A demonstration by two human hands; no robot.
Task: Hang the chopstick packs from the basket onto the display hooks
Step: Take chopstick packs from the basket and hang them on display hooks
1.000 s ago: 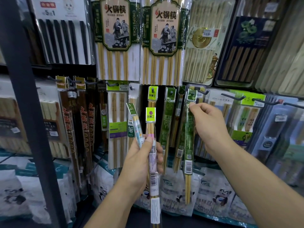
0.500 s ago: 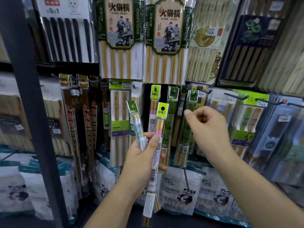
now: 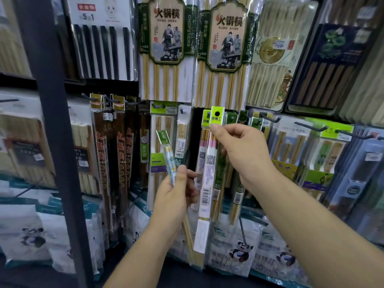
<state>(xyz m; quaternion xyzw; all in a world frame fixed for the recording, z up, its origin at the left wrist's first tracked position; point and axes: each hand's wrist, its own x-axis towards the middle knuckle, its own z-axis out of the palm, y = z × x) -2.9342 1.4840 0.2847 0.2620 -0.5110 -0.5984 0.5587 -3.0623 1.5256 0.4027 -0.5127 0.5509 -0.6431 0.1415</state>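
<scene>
My right hand [image 3: 242, 154] pinches a slim chopstick pack with a yellow-green header and pink band [image 3: 209, 163] just below its header, holding it upright in front of the display. Its hang hole is level with an identical pack [image 3: 204, 121] hanging behind it. My left hand [image 3: 176, 194] grips a narrow pack with a green header and blue-white chopsticks [image 3: 167, 154], tilted left. Dark display hooks [image 3: 270, 119] stick out along the row. The basket is out of view.
Large hot-pot chopstick packs [image 3: 166, 48] hang on the row above. Brown packs [image 3: 108, 159] hang at left, green ones [image 3: 239, 183] behind my right hand. A dark vertical post [image 3: 54, 142] stands at left. Panda-print bags [image 3: 239, 250] fill the bottom row.
My right hand let go of the green pack on the hook and took the pink-banded pack from my left hand, lifting it. My left hand keeps only the blue-white pack.
</scene>
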